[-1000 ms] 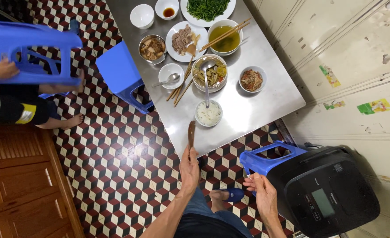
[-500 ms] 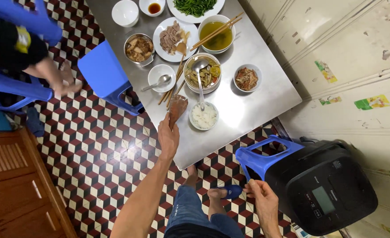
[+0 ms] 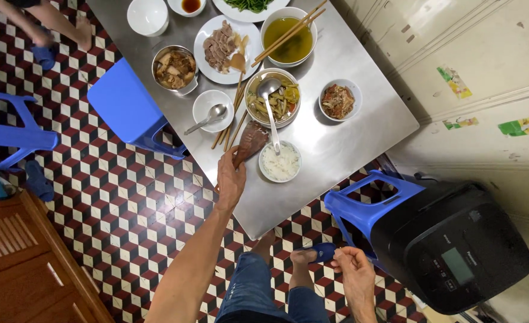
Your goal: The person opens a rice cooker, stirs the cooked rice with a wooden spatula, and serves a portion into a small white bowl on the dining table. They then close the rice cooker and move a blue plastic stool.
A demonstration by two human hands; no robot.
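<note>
While the left hand (image 3: 231,179) grips the handle of a wooden rice paddle (image 3: 249,140), the blade lies over the steel table (image 3: 348,140) near its front edge, just beside a small bowl of rice (image 3: 280,161). A ladle (image 3: 268,107) rests in the bowl of mixed vegetables (image 3: 270,101) behind it, with chopsticks (image 3: 231,122) touching a white bowl holding a spoon (image 3: 212,112). The right hand (image 3: 354,276), loosely curled and holding nothing, hangs below a blue stool (image 3: 366,206) carrying a black rice cooker (image 3: 456,251) off the table's front corner.

Left grip (image 3: 230,179) clenched, arm outstretched; right grip (image 3: 355,277) loose
</note>
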